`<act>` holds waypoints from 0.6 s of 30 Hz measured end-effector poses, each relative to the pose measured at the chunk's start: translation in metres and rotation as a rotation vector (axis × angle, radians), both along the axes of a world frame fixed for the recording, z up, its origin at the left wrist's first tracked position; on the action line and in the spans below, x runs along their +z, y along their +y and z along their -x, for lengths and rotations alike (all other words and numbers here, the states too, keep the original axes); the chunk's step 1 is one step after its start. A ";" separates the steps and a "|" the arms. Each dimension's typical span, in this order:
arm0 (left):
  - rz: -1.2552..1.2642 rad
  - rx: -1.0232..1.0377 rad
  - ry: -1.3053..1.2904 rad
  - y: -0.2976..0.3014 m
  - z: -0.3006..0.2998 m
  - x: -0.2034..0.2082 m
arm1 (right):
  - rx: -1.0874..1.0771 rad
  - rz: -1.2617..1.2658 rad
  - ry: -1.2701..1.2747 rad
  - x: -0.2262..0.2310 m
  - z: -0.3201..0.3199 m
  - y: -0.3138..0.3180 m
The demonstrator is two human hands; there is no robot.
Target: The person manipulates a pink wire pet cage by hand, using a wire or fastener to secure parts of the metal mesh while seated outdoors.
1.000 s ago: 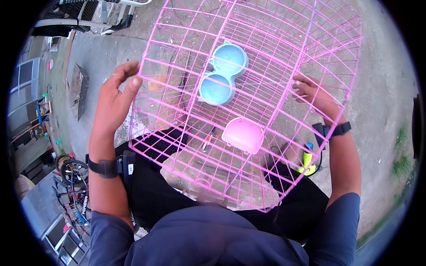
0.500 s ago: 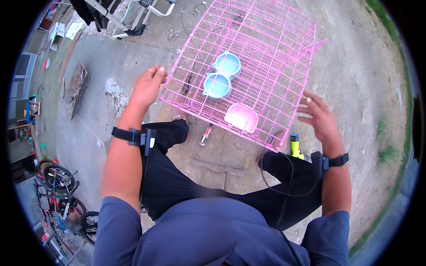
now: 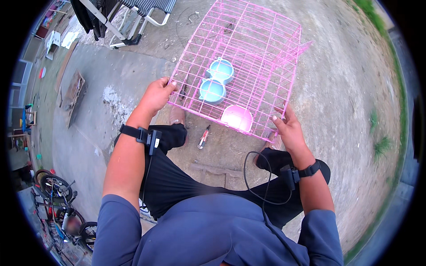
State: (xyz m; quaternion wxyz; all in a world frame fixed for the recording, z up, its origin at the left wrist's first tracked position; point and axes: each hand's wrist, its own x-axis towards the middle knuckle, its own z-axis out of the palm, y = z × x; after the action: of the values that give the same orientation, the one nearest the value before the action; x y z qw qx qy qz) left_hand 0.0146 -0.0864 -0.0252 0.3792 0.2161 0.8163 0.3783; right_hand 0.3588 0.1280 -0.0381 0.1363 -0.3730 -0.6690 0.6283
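Note:
A pink wire cage (image 3: 254,48) stands in front of me, taller than it is wide in view. Through its bars show a light blue double bowl (image 3: 220,71) with little ears and a pink rounded dish (image 3: 237,118) close to the near edge. My left hand (image 3: 157,95) is closed on the cage's near left corner, thumb against the wire. At the near right side, my right hand (image 3: 290,129) grips the wires between thumb and fingers. Part of its fingers is hidden behind the bars.
On the ground between my feet lies a small tool with a red and pale handle (image 3: 203,138). A folding chair (image 3: 133,26) stands at the far left, bicycles (image 3: 60,195) at the near left. A wooden piece (image 3: 74,98) lies left. A black cable (image 3: 246,177) loops from my right wrist.
Both hands have closed on the cage, the right one coming inward from beside it. The cage has shifted slightly left in view. The yellow-green tool near my right foot is no longer visible.

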 end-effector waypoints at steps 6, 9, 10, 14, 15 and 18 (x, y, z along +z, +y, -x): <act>-0.088 0.039 -0.034 0.001 -0.008 0.002 | -0.061 0.081 -0.041 0.017 0.005 0.014; -0.131 0.037 -0.128 0.000 -0.020 0.004 | -0.099 0.079 -0.072 0.021 0.004 0.032; -0.143 0.020 -0.167 -0.001 -0.023 0.000 | -0.108 0.058 -0.081 0.021 0.004 0.040; -0.245 -0.019 -0.361 0.018 -0.071 0.004 | -0.114 -0.084 -0.102 0.020 -0.014 0.096; -0.257 -0.046 -0.397 0.020 -0.081 0.003 | -0.101 -0.140 -0.143 0.021 -0.016 0.114; -0.365 -0.023 -0.462 0.029 -0.114 -0.005 | -0.089 -0.233 -0.227 0.019 -0.003 0.154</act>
State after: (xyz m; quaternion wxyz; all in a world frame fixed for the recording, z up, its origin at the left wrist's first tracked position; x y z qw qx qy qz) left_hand 0.1283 -0.0575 -0.0297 0.5143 0.1981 0.6242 0.5538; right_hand 0.3617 0.2820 -0.0190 0.1299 -0.4524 -0.7312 0.4937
